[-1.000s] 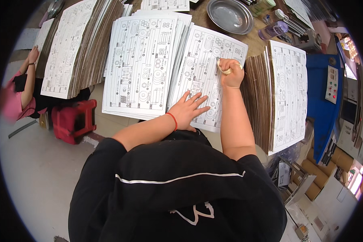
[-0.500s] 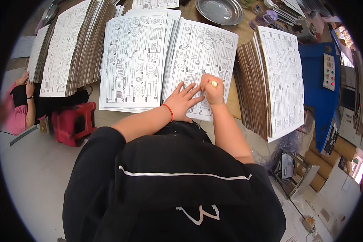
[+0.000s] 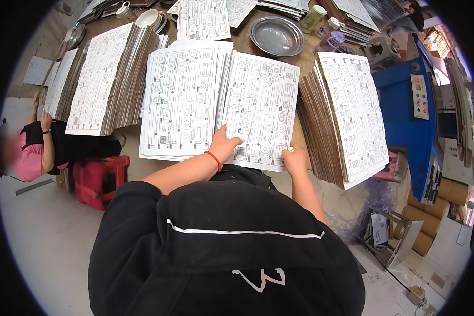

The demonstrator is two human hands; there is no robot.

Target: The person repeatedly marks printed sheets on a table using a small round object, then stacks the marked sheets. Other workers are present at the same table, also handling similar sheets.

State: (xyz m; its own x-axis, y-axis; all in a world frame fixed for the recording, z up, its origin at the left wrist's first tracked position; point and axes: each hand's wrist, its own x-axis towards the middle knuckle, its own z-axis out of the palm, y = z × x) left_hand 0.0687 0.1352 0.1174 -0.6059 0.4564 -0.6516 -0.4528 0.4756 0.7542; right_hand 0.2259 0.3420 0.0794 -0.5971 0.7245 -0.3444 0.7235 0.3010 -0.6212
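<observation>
A white printed sheet with line drawings of parts lies in front of me on the table. My left hand, with a red cord at the wrist, grips its near left edge, thumb on top and some fingers hidden. At its near right edge is my right hand, closed round a slim tool; only the tool's pale yellow-green end shows, so its kind is unclear. Left of the sheet, partly against it, lies a stack of similar printed sheets.
Tall brown-edged stacks with printed tops stand to the right and left. A metal bowl sits beyond the sheet. A blue machine is at the right. A person in pink works at the far left near a red stool.
My left hand has gone from lying spread on the sheet to gripping its near left edge. My right hand, with the tool, has moved from mid-sheet to the near right edge.
</observation>
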